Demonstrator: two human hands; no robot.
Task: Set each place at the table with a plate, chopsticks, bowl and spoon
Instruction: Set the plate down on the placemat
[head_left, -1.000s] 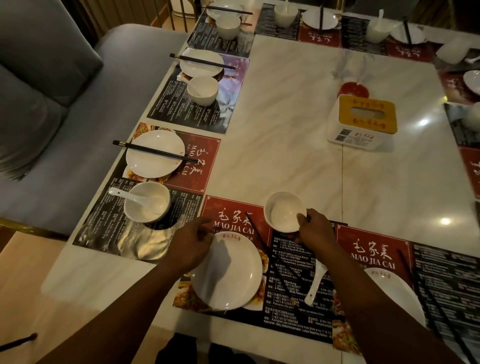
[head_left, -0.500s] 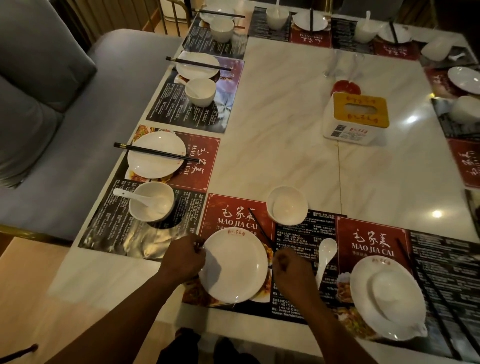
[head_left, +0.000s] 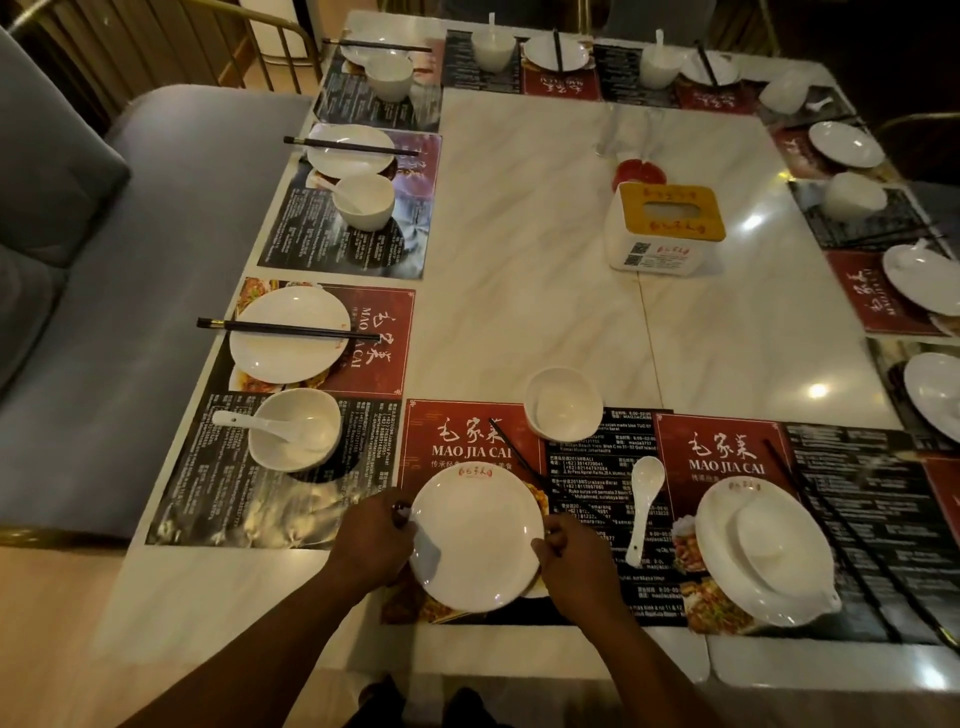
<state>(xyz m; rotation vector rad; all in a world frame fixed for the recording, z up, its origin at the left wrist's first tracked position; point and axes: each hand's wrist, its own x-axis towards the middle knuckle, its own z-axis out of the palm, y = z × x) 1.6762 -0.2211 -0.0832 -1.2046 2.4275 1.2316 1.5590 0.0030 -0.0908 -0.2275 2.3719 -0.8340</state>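
L hand (head_left: 371, 540) fingers grip plate (head_left: 475, 535) rim, R hand (head_left: 576, 561) curled there, hold unclear: keep it level, square to counter (head_left: 519, 260) near edge

Head-worn wide-angle view, looking forward and steeply down over the near edge of a marble table (head_left: 519, 234).

The camera sits above the table's near side. It is close enough that both forearms enter from the bottom edge, and the left hand (head_left: 371, 545) and right hand (head_left: 576, 558) lie low in the view at a white plate (head_left: 475, 540). The table runs away to its far edge near the top, and a grey bench (head_left: 156, 312) fills the left. The right side bends and dims, perhaps from the wide lens.
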